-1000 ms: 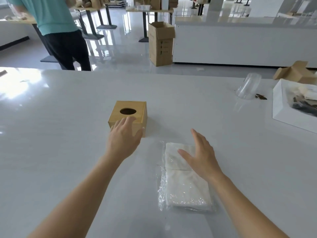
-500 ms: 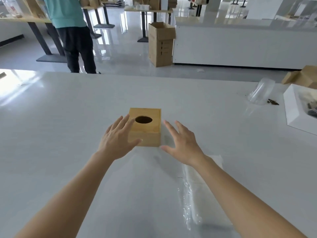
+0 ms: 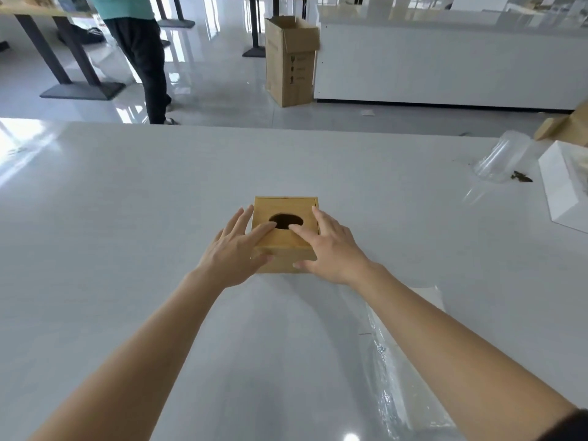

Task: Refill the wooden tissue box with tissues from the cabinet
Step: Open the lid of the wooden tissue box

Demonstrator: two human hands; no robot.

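Observation:
The wooden tissue box [image 3: 285, 242], with a dark oval hole in its lid, sits in the middle of the white table [image 3: 127, 218]. My left hand [image 3: 237, 248] lies against its left side, fingers spread and straight, one fingertip at the hole's rim and the thumb on the front face. My right hand [image 3: 331, 251] covers the right side the same way, index finger on the lid beside the hole. The plastic-wrapped tissue pack [image 3: 393, 377] lies near me on the right, mostly hidden under my right forearm.
A clear plastic cup [image 3: 499, 157] lies on its side at the table's right, beside a white tray [image 3: 561, 192] and a cardboard piece [image 3: 569, 128]. Beyond the table stand a tall cardboard box [image 3: 291, 62], a white counter [image 3: 445, 65] and a person [image 3: 140, 49].
My right hand left the tissue pack and came forward onto the box's right side. My left hand settled on its left side. The view shifted so the box sits central.

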